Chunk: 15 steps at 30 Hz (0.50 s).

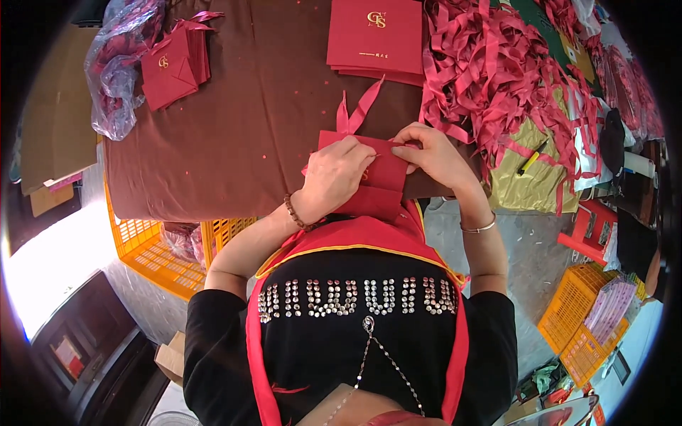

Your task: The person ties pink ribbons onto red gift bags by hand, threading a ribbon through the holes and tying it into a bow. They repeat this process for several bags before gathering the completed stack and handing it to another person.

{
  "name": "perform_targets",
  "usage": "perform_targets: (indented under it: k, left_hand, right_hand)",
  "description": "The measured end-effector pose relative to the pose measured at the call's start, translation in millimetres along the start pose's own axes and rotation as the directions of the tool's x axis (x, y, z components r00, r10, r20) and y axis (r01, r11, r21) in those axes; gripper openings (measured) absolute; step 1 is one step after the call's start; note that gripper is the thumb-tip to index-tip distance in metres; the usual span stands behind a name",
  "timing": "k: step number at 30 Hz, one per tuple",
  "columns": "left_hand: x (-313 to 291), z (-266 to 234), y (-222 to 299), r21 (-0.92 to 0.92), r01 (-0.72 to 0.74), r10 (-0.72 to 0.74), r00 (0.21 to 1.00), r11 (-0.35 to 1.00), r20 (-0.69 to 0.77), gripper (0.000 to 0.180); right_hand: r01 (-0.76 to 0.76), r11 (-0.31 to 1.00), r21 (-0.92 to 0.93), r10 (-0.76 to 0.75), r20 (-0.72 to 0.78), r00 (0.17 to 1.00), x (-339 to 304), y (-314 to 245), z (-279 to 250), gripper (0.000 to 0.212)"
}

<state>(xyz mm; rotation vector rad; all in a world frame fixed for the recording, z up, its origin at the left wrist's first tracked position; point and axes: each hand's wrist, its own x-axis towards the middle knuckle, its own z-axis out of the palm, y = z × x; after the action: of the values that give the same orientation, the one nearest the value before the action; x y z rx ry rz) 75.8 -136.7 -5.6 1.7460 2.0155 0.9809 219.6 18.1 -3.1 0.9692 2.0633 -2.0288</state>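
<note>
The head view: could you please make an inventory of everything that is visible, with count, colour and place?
table: one, brown-covered, centre
held bag: one, red, near edge of table
bag ribbon: two strips visible, red, beyond held bag
bag stack: several, red, far middle
bag bundle: several, red, far left
plastic wrap: one piece, clear, left of bundle
ribbon pile: uncountable, red, right side
gold sheet: one, gold, under pile's near part
tool: one, yellow-black, on gold sheet
crates: several, orange, floor left and right
apron: one, red with yellow trim, on person
shirt: one, black, on person
left hand: one, bare, gripping held bag's left part
right hand: one, bare, pinching its right part
</note>
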Motion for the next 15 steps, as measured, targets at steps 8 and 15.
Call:
perform_targets:
  k: [8, 15]
  left_hand:
    - [1, 9, 3, -0.123, -0.048, 0.04, 0.997, 0.991, -0.06, 0.01]
    - [7, -3, 5, -0.454, 0.432, -0.345, 0.901, 0.78, 0.264, 0.013]
  right_hand:
    - [0.032, 0.998, 0.049, -0.032, 0.002, 0.999, -5, -3, -1, 0.013]
    - [0.026, 0.998, 0.056, -0.026, 0.0, 1.0, -7, -3, -2, 0.014]
